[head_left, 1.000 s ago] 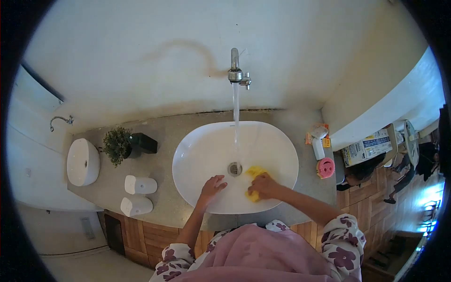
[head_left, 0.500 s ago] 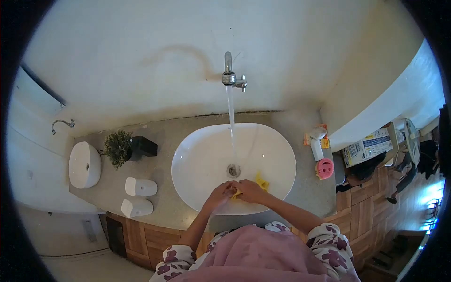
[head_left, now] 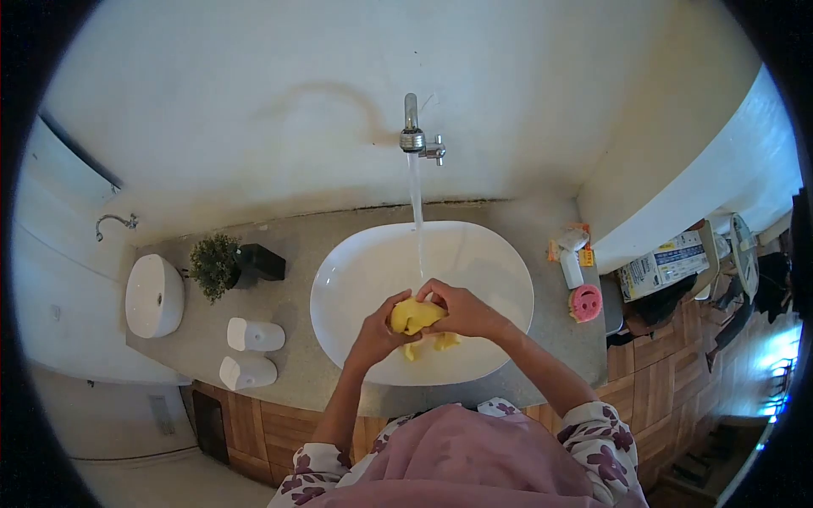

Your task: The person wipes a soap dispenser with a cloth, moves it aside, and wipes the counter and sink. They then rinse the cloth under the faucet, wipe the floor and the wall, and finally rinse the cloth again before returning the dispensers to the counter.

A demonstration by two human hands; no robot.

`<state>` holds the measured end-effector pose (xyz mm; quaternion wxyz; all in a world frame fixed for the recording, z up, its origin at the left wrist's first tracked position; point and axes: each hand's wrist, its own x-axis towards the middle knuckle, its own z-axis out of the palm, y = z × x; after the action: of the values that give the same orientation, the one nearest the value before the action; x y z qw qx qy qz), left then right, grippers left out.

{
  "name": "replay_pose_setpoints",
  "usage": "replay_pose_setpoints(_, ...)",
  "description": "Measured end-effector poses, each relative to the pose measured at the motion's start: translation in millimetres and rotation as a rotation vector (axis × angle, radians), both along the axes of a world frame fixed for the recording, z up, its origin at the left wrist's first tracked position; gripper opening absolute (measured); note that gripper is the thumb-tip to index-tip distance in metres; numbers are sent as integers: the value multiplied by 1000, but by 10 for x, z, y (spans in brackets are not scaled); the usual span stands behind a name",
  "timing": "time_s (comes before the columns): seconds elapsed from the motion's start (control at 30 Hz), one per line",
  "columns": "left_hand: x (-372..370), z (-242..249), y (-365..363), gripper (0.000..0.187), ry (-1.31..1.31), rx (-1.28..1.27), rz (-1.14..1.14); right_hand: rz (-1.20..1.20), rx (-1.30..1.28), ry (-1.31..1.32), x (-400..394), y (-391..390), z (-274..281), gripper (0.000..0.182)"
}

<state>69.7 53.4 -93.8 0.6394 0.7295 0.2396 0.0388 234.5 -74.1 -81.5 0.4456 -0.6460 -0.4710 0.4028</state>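
Note:
A yellow cloth (head_left: 415, 316) is bunched up between my two hands, over the near half of the white oval sink (head_left: 339, 292). My left hand (head_left: 378, 333) curls round its left side. From the right, my right hand (head_left: 464, 311) closes on it with the fingers over the top. Loose yellow ends hang below the hands. Water streams from the wall tap (head_left: 412, 140) into the basin behind my fingers. The drain is hidden by my hands.
Right of the sink, a white bottle (head_left: 571, 269) and a pink round sponge (head_left: 585, 303) lie on the grey counter (head_left: 550, 360). At left are two white containers (head_left: 256, 335), a potted plant (head_left: 213, 267) and another white basin (head_left: 154, 326). A box (head_left: 665, 264) stands beyond the counter.
Both hands have risen from the sink's bottom toward me, lifting the yellow cloth, now gathered into a lump. The water keeps running.

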Motion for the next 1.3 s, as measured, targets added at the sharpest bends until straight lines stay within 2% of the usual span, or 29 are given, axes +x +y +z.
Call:
replay_pose_setpoints(0.07, -24, 83, 37, 68, -41, 136, -37, 48, -80, -58, 45, -49, 179, 50)
replay_pose_setpoints(0.1, -21, 174, 27, 68, -43, 136, -37, 47, -80, -60, 54, -66, 118, 50)
replay_pose_setpoints(0.17, -36, 341, -2, 54, 93, 600, -40, 56, 12, -342, 51, -86, -62, 46)
replay_pose_setpoints(0.3, -58, 331, -3, 44, 3, 638, 29, 89, -125, -423, -2, -123, -20, 42)
replay_pose_setpoints(0.37, -25, 369, -3, 38, -78, 709, 27, 38, 53, -709, -56, -174, -180, 52)
replay_pose_setpoints(0.47, 76, 385, -23, 37, -43, 596, 65, -94, 144, -566, -124, -86, -93, 55)
replay_pose_setpoints(0.6, 163, 255, 13, 40, -87, 599, 50, -123, 102, -422, -202, -33, -30, 59)
replay_pose_setpoints(0.67, 164, 170, 3, 51, -115, 506, 95, -159, 27, -286, -301, -56, 113, 56)
replay_pose_setpoints(0.7, 154, 189, -33, 51, -115, 506, 94, -160, 27, -286, -351, -48, 80, 56)
replay_pose_setpoints(0.77, 111, 239, -136, 55, -82, 49, 62, -248, 74, -292, -445, -39, -60, 50)
replay_pose_setpoints(0.8, 67, 146, -165, 55, -80, 48, 62, -248, 73, -290, -439, -41, -146, 50)
replay_pose_setpoints(0.87, -58, -200, -213, 56, -313, -407, 343, -294, 67, -373, -416, -35, -291, 45)
replay_pose_setpoints(0.9, -141, -332, -263, 63, -194, -236, 456, -291, 67, -371, -446, -39, -280, 45)
replay_pose_setpoints(0.93, -228, -470, -325, 63, -192, -237, 459, -321, 115, -414, -487, -49, -251, 45)
replay_pose_setpoints(1.0, -294, -584, -439, 65, 108, -869, 829, -350, 162, -457, -568, -46, -256, 46)
replay_pose_setpoints(1.03, -240, -489, -515, 72, 194, -1044, 838, -319, 257, -452, -628, -40, -277, 43)
replay_pose_setpoints(1.07, -184, -559, -564, 72, 194, -1049, 843, -284, 352, -446, -701, -39, -297, 41)
replay_pose_setpoints(1.13, -83, -614, -597, 80, -389, -1095, 604, -248, 348, -409, -888, -62, -331, 41)
replay_pose_setpoints(1.2, -71, -654, -442, 82, -417, -1044, 553, -152, 260, -437, -1021, -100, -454, 40)
replay_pose_setpoints(1.27, -16, -798, -227, 75, -474, -1420, 502, -104, 268, -455, -1052, -163, -555, 38)
replay_pose_setpoints(1.3, 4, -767, -163, 66, -419, -1408, 488, -95, 317, -476, -1061, -204, -535, 38)
